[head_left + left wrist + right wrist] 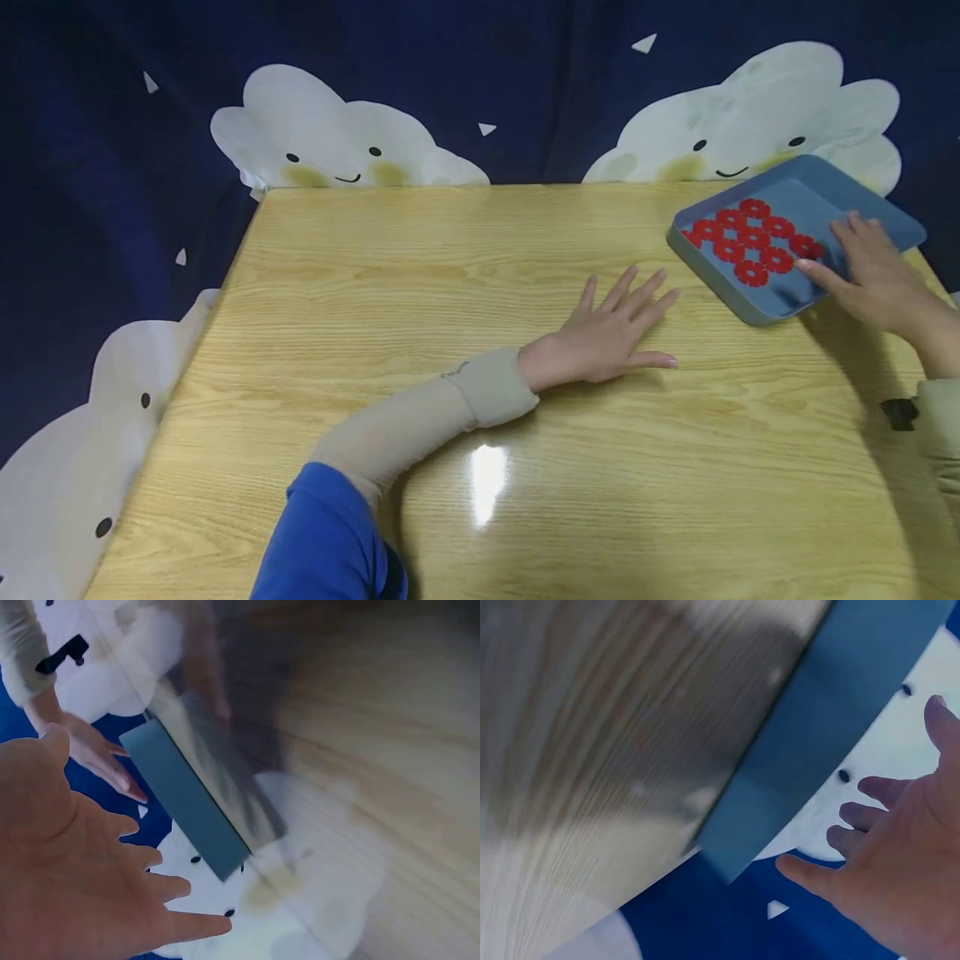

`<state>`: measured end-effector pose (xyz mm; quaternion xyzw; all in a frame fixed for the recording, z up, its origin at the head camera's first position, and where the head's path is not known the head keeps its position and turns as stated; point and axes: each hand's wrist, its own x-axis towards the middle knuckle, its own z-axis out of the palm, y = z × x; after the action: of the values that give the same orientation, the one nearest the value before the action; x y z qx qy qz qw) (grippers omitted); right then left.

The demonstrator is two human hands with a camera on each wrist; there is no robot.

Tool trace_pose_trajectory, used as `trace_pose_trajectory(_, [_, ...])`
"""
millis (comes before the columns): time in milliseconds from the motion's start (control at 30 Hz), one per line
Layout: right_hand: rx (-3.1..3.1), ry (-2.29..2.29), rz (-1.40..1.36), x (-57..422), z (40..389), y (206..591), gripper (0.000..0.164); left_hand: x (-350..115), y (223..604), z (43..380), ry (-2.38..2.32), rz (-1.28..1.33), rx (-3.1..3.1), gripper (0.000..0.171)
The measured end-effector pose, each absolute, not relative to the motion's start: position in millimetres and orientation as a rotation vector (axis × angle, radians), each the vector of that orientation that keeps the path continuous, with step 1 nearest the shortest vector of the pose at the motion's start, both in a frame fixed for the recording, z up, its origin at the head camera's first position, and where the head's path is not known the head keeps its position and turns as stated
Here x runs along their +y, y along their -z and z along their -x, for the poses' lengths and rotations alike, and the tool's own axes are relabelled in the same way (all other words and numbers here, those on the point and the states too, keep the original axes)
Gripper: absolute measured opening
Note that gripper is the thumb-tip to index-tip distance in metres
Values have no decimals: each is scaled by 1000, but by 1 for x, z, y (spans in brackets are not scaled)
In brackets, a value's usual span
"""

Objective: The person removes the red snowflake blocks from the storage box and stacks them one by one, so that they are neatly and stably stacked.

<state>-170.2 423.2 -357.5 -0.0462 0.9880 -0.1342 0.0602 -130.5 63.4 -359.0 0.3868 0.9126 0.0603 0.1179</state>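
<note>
The counter point(375, 317) is glossy, grained wood; the tray point(813, 204), smooth matt plastic; the drape point(540, 83), cloth; the red pieces point(753, 245), possibly plastic.

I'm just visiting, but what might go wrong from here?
The tray sits at the far right corner of the table, so a bump from the right hand over it might push it off.
The red pieces are bunched toward one side; if they are loose, tilting the tray could make them slide.
</note>
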Motion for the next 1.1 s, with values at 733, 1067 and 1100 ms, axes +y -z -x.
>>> trace_pose_trajectory(733, [3064, 317, -173, 505, 230, 380, 117, 179, 348, 153, 70, -994, 2649, 81])
trace_pose_trajectory(1067, [3089, 409, -88, 511, 238, 384, 105, 185, 357, 159, 128, -937, 2646, 81])
trace_pose_trajectory(1100, [3086, 411, -105, 511, 238, 385, 106, 185, 358, 159, 127, -940, 2647, 81])
